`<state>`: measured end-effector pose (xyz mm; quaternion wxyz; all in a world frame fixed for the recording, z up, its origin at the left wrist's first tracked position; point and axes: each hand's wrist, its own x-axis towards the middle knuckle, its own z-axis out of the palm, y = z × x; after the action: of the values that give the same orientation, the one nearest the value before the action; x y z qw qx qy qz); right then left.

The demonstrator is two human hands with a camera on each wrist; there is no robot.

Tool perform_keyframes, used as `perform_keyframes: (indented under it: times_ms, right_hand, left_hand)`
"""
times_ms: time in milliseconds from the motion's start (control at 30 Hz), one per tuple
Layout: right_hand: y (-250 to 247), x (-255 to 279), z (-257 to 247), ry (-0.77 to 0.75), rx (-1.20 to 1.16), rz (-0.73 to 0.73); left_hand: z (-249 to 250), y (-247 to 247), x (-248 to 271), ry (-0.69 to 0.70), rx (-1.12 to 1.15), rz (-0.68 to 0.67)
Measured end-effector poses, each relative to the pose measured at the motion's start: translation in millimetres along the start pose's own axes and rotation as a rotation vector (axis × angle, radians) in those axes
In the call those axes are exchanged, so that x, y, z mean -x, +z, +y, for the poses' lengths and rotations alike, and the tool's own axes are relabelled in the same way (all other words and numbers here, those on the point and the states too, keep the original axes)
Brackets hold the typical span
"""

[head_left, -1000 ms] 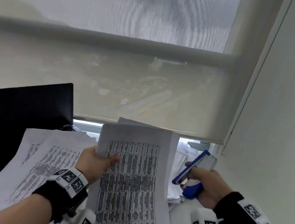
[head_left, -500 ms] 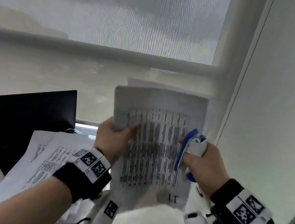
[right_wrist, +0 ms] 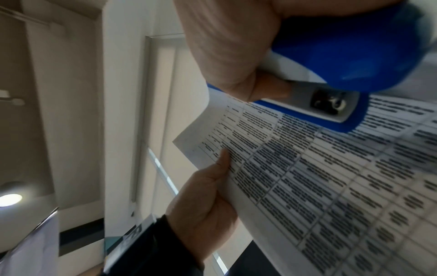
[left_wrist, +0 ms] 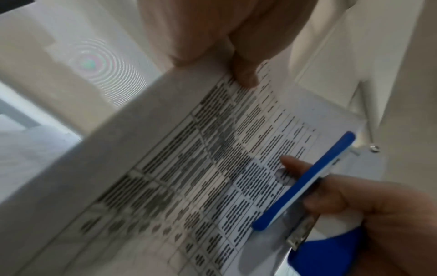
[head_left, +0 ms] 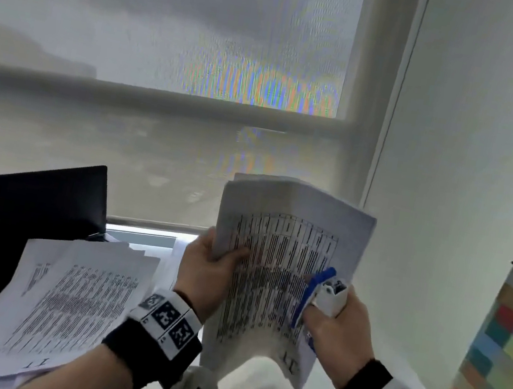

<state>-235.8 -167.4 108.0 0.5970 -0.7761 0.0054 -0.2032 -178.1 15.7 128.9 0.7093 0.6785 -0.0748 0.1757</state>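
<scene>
A sheaf of printed table sheets (head_left: 277, 265) is held upright in the air in front of the window blind. My left hand (head_left: 211, 275) grips its left edge, thumb on the front (left_wrist: 246, 74). My right hand (head_left: 332, 322) holds a blue and white stapler (head_left: 320, 293) against the right side of the same sheets (left_wrist: 189, 168). The stapler (left_wrist: 305, 179) stands with its blue arm raised off its base, over the paper's right edge. In the right wrist view the stapler (right_wrist: 331, 104) lies against the sheets (right_wrist: 331, 177) and the left hand (right_wrist: 203, 201) pinches the far edge.
A fanned pile of printed sheets (head_left: 60, 304) lies at the lower left on a white surface. Behind it stands a black laptop (head_left: 16, 222). A white wall (head_left: 468, 196) is close on the right, and a coloured checkered panel (head_left: 505, 365) is at the far right.
Both hands lifted the sheets from low over the desk to upright in front of the blind. The right hand brought the stapler from beside the paper onto its right edge.
</scene>
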Motion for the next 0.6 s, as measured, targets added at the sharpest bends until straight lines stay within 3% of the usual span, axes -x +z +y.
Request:
perform_keyframes:
  times_ms: [167,300,433,600]
  right_hand:
    - [-0.8,3.1,2.4,-0.016,0.01,-0.087]
    - [-3.3,3.6,11.4,0.001,0.053,-0.029]
    - [3.2,5.4,10.7,-0.068,0.094,-0.106]
    - [-11.2,-6.1,16.2,0.056,-0.099,0.024]
  left_hand:
    - [-16.1,-1.8,5.6,-0.034,-0.089,0.01]
    - [-22.1,-3.4,1.0,-0.041,-0.067,0.088]
    - [-20.1,9.7,7.1,0.032,-0.17,-0.004]
    - [-24.0,4.9,1.4,0.002,-0.107,0.03]
